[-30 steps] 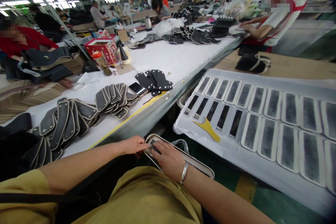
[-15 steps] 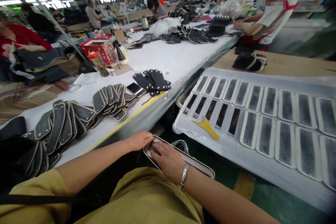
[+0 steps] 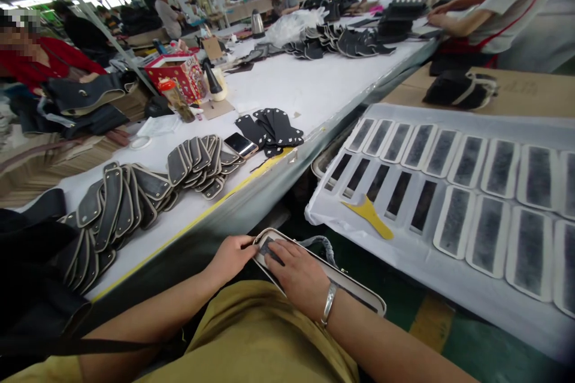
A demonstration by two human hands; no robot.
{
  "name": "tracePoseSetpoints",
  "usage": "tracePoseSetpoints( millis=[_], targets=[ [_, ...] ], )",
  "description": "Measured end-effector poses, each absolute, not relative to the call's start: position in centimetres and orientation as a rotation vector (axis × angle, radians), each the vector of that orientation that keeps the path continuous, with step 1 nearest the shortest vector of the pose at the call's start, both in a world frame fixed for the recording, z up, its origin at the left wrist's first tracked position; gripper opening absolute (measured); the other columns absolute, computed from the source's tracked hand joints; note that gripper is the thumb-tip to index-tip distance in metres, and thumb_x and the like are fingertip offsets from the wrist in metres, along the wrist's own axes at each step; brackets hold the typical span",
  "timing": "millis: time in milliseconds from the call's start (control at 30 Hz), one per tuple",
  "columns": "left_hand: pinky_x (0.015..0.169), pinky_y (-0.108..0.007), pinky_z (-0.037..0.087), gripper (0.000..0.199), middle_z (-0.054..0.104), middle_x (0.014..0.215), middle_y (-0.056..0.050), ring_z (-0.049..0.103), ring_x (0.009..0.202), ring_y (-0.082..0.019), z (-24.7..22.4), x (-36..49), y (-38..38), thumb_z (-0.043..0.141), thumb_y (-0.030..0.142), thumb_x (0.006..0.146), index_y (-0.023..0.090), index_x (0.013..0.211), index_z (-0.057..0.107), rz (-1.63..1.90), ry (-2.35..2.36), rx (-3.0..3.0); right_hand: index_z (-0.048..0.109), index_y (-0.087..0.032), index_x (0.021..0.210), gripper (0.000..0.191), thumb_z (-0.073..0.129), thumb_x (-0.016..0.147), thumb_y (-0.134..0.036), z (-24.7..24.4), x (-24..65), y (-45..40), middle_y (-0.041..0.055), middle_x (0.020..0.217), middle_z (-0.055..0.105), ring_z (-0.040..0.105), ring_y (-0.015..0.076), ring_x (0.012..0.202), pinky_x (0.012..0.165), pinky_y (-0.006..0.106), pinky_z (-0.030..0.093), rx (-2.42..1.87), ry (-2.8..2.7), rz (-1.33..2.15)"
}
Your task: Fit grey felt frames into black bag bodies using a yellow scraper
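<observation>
A long narrow piece [image 3: 359,290] with a pale rim and a dark inner strip lies slanted across my lap. My left hand [image 3: 233,257] pinches its upper left end between thumb and fingers. My right hand [image 3: 299,272], with a silver bracelet at the wrist, lies flat on the dark strip near the same end, fingers spread a little. A grey wrapped handle [image 3: 321,245] loops out behind the piece. To the right, a yellow scraper [image 3: 368,215] rests on a white-covered board that bears rows of pale-rimmed dark panels [image 3: 489,239].
The white table [image 3: 323,87] on the left bears stacks of dark straps [image 3: 112,203], a phone [image 3: 241,145], black pieces [image 3: 274,131], a red box [image 3: 177,75] and a jar [image 3: 177,99]. Co-workers sit at left and right; a dark pouch [image 3: 460,88] lies on cardboard.
The view has shifted, so the tables sit differently in it. My left hand's fingers have drawn back slightly at the piece's end; my right hand stays on the strip.
</observation>
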State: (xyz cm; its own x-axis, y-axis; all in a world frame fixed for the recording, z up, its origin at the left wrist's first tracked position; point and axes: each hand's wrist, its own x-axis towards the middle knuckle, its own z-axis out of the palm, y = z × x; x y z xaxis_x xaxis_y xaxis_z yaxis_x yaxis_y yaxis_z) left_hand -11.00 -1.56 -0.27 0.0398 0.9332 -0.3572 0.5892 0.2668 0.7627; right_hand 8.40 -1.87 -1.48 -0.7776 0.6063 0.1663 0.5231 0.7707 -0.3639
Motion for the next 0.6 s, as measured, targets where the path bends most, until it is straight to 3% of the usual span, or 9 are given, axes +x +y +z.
tracePoseSetpoints(
  millis=[233, 433, 600],
  targets=[
    [0.063, -0.022, 0.040, 0.032, 0.067, 0.077, 0.000, 0.056, 0.073, -0.018, -0.40, -10.80, -2.21, 0.052, 0.038, 0.078, 0.014, 0.088, 0.071, 0.546, 1.679, 1.393, 0.053, -0.016, 0.121, 0.034, 0.043, 0.089, -0.023, -1.38, 8.54, -1.93, 0.0108, 0.132, 0.046, 0.035, 0.0232, 0.124, 0.104, 0.038, 0.031, -0.889, -2.683, 0.452],
    [0.057, -0.021, 0.034, 0.030, 0.057, 0.061, 0.002, 0.048, 0.063, -0.015, -0.47, -10.66, -1.90, 0.048, 0.035, 0.079, 0.014, 0.068, 0.065, 0.525, 1.697, 1.493, 0.054, -0.016, 0.120, 0.033, 0.045, 0.089, -0.023, -1.13, 8.55, -1.89, 0.0112, 0.131, 0.046, 0.035, 0.0240, 0.124, 0.104, 0.039, 0.031, -0.896, -2.687, 0.456],
    [0.056, -0.021, 0.033, 0.029, 0.054, 0.059, 0.002, 0.046, 0.062, -0.014, -0.49, -10.51, -1.78, 0.047, 0.034, 0.079, 0.014, 0.065, 0.062, 0.558, 1.691, 1.480, 0.054, -0.015, 0.118, 0.033, 0.046, 0.088, -0.024, -1.18, 8.42, -1.77, 0.0111, 0.130, 0.047, 0.036, 0.0257, 0.123, 0.103, 0.040, 0.032, -0.894, -2.681, 0.429]
  ],
)
